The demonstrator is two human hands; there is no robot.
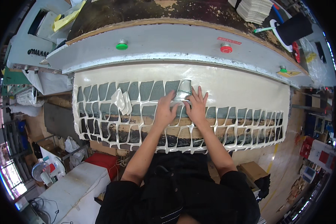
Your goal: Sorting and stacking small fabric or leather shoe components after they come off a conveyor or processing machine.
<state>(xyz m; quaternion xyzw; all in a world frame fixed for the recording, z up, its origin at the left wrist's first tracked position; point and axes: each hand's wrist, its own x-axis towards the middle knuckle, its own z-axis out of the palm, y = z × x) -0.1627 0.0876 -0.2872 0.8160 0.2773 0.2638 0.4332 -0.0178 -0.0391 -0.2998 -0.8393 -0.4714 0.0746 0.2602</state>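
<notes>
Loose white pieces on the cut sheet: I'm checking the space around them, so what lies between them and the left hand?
Head view: between the white pieces and left hand lies the sheet, its openings showing a grey surface.

Both bare hands are held close together in front of the torso, palms turned down.
The left forearm (145,158) is slanted inward from the lower left, and the left hand (164,113) is seen from its back, with the index finger reached forward and the thumb turned inward. The right forearm (216,147) is angled in from the lower right; on the right hand (197,109) the outer fingers are fanned apart, while the index finger and thumb are directed toward the left hand. A small gap is left between the thumbs. The left hand's outer fingers are partly hidden, so their curl cannot be judged well.
</notes>
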